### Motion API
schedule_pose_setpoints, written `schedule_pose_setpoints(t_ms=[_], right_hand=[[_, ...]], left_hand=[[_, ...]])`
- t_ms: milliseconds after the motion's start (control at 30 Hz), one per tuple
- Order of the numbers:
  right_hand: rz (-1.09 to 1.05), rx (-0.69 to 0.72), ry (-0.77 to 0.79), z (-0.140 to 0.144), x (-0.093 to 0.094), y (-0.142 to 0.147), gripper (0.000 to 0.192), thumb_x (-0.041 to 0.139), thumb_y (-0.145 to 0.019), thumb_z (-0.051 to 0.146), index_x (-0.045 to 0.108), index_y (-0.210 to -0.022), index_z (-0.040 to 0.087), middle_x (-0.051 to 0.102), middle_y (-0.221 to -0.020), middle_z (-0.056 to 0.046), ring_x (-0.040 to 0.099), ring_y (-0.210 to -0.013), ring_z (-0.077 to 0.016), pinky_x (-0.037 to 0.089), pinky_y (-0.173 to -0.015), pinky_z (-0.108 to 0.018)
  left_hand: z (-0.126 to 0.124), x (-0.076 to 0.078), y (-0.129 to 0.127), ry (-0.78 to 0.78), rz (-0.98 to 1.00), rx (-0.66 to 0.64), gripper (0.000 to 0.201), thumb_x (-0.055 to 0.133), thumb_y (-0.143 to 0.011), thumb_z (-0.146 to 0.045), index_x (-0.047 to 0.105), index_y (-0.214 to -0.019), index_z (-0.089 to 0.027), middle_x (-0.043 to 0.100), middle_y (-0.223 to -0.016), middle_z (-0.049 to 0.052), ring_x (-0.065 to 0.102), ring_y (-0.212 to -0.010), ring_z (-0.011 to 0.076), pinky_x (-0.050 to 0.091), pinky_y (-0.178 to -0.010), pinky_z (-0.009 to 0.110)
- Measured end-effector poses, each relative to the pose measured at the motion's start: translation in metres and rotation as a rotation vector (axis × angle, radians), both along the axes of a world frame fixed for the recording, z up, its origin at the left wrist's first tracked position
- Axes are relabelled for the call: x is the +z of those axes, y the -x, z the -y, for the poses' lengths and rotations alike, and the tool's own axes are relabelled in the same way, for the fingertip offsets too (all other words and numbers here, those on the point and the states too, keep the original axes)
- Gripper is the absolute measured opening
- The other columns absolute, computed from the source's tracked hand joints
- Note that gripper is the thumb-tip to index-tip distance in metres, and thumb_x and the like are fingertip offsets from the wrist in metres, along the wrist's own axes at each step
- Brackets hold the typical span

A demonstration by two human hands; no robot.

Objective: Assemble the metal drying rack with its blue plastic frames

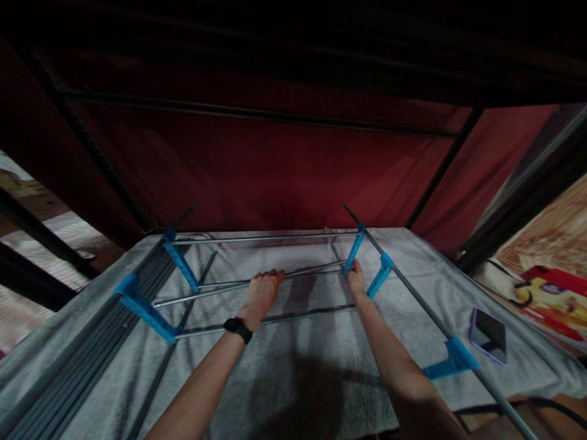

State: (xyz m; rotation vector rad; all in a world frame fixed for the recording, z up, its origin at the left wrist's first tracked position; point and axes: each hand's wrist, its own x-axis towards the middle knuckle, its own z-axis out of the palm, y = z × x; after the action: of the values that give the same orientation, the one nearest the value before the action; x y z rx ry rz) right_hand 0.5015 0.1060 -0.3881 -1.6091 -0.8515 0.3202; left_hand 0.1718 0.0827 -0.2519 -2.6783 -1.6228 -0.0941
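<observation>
My left hand [263, 294], a dark band on its wrist, is closed around a thin silver metal rod [316, 268]. The rod slants across a frame of grey tubes and blue plastic brackets; its left end lies loose near a lower-left bracket [145, 313]. At the rod's right end, my right hand [356, 282] grips the lower end of a blue bracket [353, 249]; its fingertips are partly hidden. Another blue bracket [380, 276] stands just right of that hand. Silver crossbars [261, 237] join the two sides of the frame.
Several loose grey tubes [98, 333] lie along the left. A phone [488, 336] rests on the grey blanket [293, 379] at the right, near a red and yellow package [557, 299]. A blue bracket [454, 359] sits on the right tube. Dark bars and red fabric [275, 177] enclose the back.
</observation>
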Motion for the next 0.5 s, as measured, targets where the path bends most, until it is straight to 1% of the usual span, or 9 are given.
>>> schedule_pose_setpoints(t_ms=[67,133,233,333,400,500], right_hand=[[-0.01,-0.038,0.068,0.0,0.0,-0.002,0.065,0.045,-0.07,0.028,0.061,-0.131,0.015,0.072,-0.112,-0.012,0.065,-0.109,-0.0262,0.047,-0.101,-0.045],[-0.006,-0.051,0.114,0.0,0.002,-0.003,0.064,0.046,-0.071,0.026,0.06,-0.132,0.016,0.072,-0.116,-0.011,0.065,-0.112,-0.0254,0.047,-0.102,-0.043],[0.007,-0.057,0.163,0.002,0.006,-0.004,0.061,0.047,-0.073,0.023,0.061,-0.132,0.019,0.072,-0.118,-0.009,0.064,-0.115,-0.0241,0.047,-0.103,-0.039],[0.024,-0.047,0.187,0.004,0.011,-0.004,0.059,0.046,-0.074,0.021,0.062,-0.131,0.018,0.073,-0.117,-0.009,0.064,-0.115,-0.0237,0.048,-0.102,-0.036],[0.033,-0.04,0.197,0.005,0.014,-0.004,0.058,0.045,-0.075,0.021,0.062,-0.131,0.017,0.073,-0.116,-0.008,0.065,-0.114,-0.0231,0.049,-0.101,-0.035],[0.04,-0.04,0.213,0.007,0.016,-0.003,0.059,0.044,-0.076,0.022,0.061,-0.133,0.017,0.073,-0.115,-0.008,0.065,-0.113,-0.0229,0.05,-0.101,-0.036]], left_hand=[[-0.002,0.0,0.0,-0.018,0.008,-0.02,0.035,0.039,-0.102,-0.025,0.063,-0.127,-0.023,0.072,-0.107,0.011,0.07,-0.096,0.0236,0.046,-0.084,0.034],[-0.006,0.0,0.0,-0.042,0.018,-0.036,0.033,0.04,-0.101,-0.023,0.064,-0.125,-0.023,0.072,-0.105,0.01,0.07,-0.096,0.0239,0.046,-0.084,0.035],[-0.015,-0.001,0.001,-0.082,0.022,-0.064,0.033,0.04,-0.1,-0.02,0.065,-0.12,-0.022,0.072,-0.101,0.01,0.069,-0.095,0.0248,0.045,-0.084,0.035],[-0.027,-0.001,0.003,-0.106,0.014,-0.108,0.033,0.039,-0.1,-0.019,0.066,-0.119,-0.02,0.072,-0.103,0.012,0.069,-0.096,0.0247,0.044,-0.085,0.036],[-0.035,0.0,0.004,-0.103,0.008,-0.131,0.032,0.04,-0.1,-0.021,0.066,-0.119,-0.02,0.072,-0.103,0.012,0.069,-0.096,0.0245,0.044,-0.086,0.035],[-0.047,0.001,0.004,-0.086,0.006,-0.146,0.033,0.041,-0.101,-0.031,0.067,-0.116,-0.019,0.072,-0.099,0.012,0.069,-0.093,0.0253,0.044,-0.085,0.035]])
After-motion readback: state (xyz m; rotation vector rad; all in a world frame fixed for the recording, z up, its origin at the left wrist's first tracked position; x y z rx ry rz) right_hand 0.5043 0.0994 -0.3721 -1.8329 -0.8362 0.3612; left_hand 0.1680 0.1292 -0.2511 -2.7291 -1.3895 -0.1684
